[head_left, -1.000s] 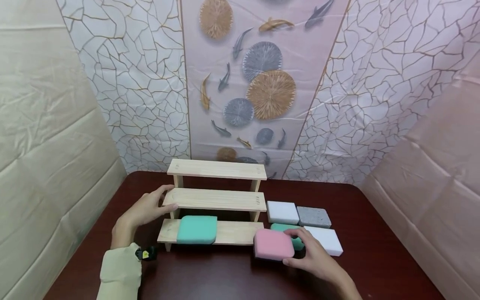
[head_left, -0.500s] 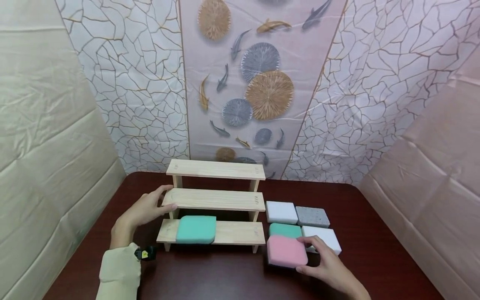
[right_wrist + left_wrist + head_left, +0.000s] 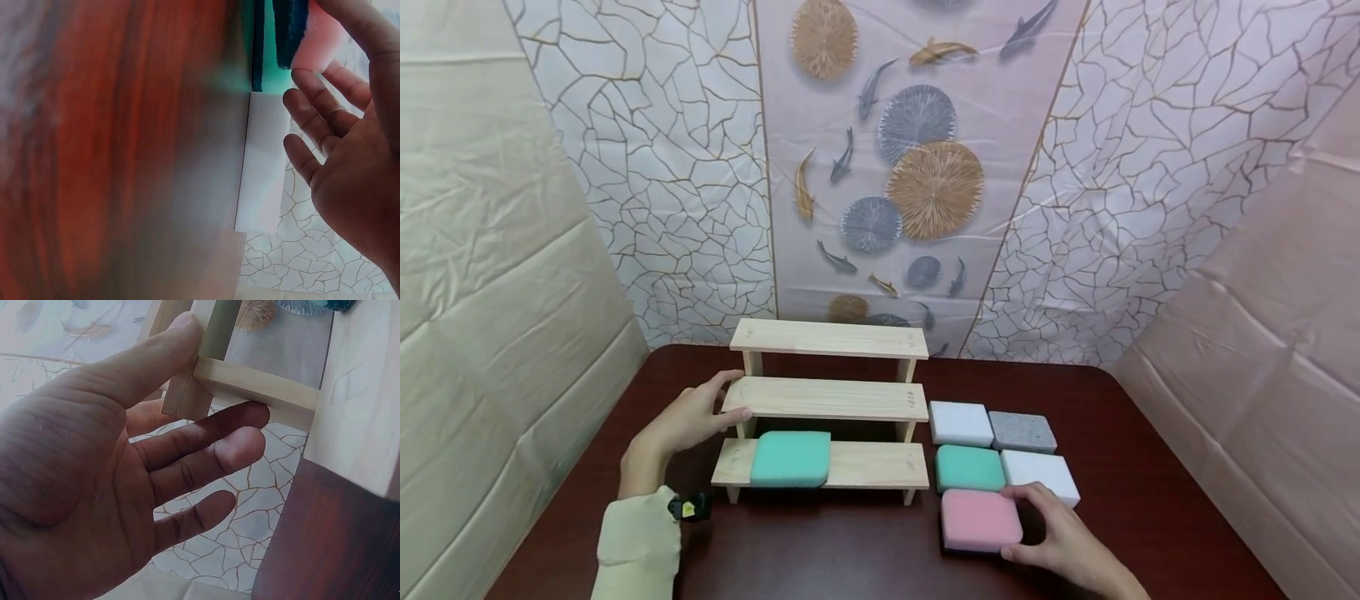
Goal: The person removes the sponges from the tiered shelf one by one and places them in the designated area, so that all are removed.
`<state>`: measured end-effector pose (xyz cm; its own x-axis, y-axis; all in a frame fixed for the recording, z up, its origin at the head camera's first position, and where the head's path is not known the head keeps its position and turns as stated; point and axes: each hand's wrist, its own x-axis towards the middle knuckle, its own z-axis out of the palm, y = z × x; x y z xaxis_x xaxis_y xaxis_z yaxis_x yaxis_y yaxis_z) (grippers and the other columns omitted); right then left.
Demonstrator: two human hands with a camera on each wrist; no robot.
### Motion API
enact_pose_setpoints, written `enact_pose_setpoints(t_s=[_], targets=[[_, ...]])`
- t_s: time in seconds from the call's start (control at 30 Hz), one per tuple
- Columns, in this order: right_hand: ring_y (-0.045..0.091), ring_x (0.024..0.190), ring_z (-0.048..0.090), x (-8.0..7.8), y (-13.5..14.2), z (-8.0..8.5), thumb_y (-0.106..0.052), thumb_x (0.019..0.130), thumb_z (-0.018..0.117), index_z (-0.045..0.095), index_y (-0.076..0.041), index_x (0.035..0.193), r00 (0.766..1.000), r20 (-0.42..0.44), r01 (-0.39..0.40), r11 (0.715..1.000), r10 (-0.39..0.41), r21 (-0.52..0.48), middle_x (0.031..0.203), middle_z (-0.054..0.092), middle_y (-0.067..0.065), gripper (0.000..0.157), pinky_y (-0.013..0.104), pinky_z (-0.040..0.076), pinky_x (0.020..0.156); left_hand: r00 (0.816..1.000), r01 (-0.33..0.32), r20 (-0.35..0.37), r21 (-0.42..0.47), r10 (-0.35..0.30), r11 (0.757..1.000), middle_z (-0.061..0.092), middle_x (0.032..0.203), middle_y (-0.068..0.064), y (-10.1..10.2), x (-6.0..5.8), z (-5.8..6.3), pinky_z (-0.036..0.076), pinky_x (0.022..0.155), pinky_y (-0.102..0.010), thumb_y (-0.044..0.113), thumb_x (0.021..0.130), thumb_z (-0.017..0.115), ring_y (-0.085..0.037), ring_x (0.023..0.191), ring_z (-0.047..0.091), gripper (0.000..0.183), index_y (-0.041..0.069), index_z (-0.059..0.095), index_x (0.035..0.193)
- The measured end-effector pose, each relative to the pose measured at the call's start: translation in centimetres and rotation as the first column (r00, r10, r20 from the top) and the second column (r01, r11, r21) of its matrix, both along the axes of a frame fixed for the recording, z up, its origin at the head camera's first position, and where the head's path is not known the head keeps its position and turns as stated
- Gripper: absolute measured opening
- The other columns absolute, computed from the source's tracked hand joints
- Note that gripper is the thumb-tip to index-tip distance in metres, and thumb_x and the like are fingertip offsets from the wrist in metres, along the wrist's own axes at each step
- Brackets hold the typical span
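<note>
A pink sponge [image 3: 981, 518] with a dark scouring layer underneath is gripped at its right side by my right hand [image 3: 1060, 537], thumb near, fingers far. In the right wrist view, the sponge's dark layer [image 3: 292, 31] stands apart from the tabletop. My left hand [image 3: 688, 425] holds the left end of the middle tier of a three-tier wooden shelf [image 3: 827, 398]; its thumb [image 3: 169, 353] lies along the board and the other fingers reach past it. On the lowest tier sits a green sponge [image 3: 791, 459], toward the left.
Right of the shelf, a second green sponge [image 3: 970, 468], a white sponge block [image 3: 961, 423], another white block [image 3: 1040, 477] and a grey block [image 3: 1023, 432] lie grouped on the dark red table [image 3: 820, 550]. Patterned cloth [image 3: 685, 208] hangs behind, with beige panels at both sides.
My right hand has carried the pink sponge right and toward me, away from the lowest tier's right end, uncovering the green sponge on the table. The left hand keeps its hold on the shelf.
</note>
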<state>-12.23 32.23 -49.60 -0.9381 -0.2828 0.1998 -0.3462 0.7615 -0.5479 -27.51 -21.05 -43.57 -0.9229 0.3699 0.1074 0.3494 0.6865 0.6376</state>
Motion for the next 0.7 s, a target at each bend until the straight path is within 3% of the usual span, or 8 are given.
enact_pose_setpoints(t_s=[0.17, 0.47, 0.7], targets=[[0.007, 0.109, 0.054, -0.1, -0.1, 0.1, -0.045, 0.075, 0.087, 0.060, -0.015, 0.125, 0.997, 0.080, -0.002, 1.000, 0.002, 0.008, 0.115, 0.058, -0.007, 0.064, 0.027, 0.047, 0.088, 1.000, 0.003, 0.027, 0.011, -0.003, 1.000, 0.064, 0.102, -0.011, 0.1, 0.1, -0.2, 0.051, 0.074, -0.039, 0.042, 0.093, 0.071, -0.015, 0.081, 0.063, 0.077, 0.004, 0.036, 0.150], [0.005, 0.104, 0.054, -0.1, 0.0, -0.3, -0.038, 0.074, 0.090, 0.060, -0.012, 0.127, 0.998, 0.021, -0.050, 0.998, 0.051, -0.042, 0.116, 0.058, -0.003, 0.067, 0.027, 0.048, 0.084, 0.998, -0.010, 0.058, 0.019, 0.009, 1.000, 0.065, 0.104, -0.012, 0.3, 0.0, 0.1, 0.051, 0.072, -0.038, 0.040, 0.094, 0.070, -0.016, 0.077, 0.063, 0.075, 0.007, 0.034, 0.151], [0.020, 0.112, 0.058, -0.7, -1.0, 0.8, -0.041, 0.077, 0.087, 0.056, -0.008, 0.134, 0.993, 0.097, -0.059, 0.998, 0.062, -0.032, 0.126, 0.057, 0.002, 0.073, 0.031, 0.050, 0.089, 0.998, -0.009, 0.063, 0.014, 0.008, 1.000, 0.065, 0.104, -0.012, 0.0, -0.2, 0.1, 0.052, 0.072, -0.038, 0.040, 0.094, 0.070, -0.016, 0.076, 0.063, 0.075, 0.006, 0.034, 0.151]])
